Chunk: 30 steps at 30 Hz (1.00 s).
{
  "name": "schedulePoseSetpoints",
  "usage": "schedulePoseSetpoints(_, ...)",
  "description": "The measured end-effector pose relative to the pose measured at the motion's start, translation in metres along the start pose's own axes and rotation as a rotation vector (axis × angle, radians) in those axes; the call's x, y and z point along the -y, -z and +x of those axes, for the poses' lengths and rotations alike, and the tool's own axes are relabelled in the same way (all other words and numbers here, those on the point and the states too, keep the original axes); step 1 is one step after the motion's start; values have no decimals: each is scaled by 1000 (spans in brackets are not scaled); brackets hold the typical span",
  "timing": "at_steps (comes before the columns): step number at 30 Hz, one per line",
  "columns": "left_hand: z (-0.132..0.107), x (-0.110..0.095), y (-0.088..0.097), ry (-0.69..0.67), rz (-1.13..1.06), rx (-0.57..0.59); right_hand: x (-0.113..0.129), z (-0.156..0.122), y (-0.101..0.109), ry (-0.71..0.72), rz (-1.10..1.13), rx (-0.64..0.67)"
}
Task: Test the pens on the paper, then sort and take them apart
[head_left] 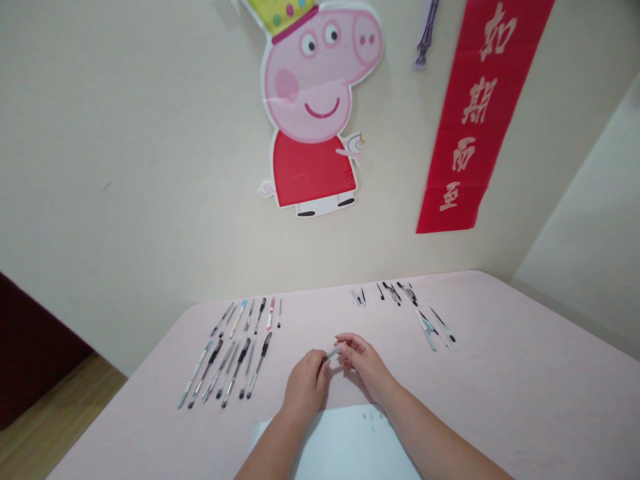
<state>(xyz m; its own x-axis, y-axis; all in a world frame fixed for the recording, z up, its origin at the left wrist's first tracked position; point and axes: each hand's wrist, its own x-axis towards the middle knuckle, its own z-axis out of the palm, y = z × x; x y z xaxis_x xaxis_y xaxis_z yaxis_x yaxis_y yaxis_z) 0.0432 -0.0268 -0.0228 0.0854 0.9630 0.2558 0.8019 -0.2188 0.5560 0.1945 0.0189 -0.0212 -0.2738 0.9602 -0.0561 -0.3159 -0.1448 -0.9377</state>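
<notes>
Above the pink tabletop, my left hand [306, 383] is closed around a slim pen [331, 353], with a pale section sticking out toward the right. My right hand [367, 369] has its fingertips pinched at the pen's other end. Much of the pen is covered by my fingers, so I cannot tell whether it is whole or in parts. Just below my hands lies a sheet of white paper [350, 443] with a few small dark marks near its top right.
Two rows of pens lie on the left, including a black-gripped pen [237, 372] and a pink pen [271, 313]. Pen parts [391, 293] are grouped at the back right, with more pieces [426, 330] nearer. The wall [150, 167] rises behind the table [500, 373].
</notes>
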Motion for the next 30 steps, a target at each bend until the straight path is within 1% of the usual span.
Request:
schedulePoseSetpoints(5, 0, -2, 1, 5, 7, 4, -4, 4, 3, -11, -22, -6)
schedulePoseSetpoints(11, 2, -1, 0, 5, 8, 11, -7, 6, 5, 13, 8, -18)
schedulePoseSetpoints(19, 1, -1, 0, 27, -2, -7, -7, 7, 9, 12, 64, 7)
schedulePoseSetpoints(25, 1, 1, 0, 6, -38, -33, -5, 9, 10, 31, 97, -49)
schedulePoseSetpoints(30, 1, 2, 0, -11, -21, -9, -1, 11, 14, 36, 130, -92)
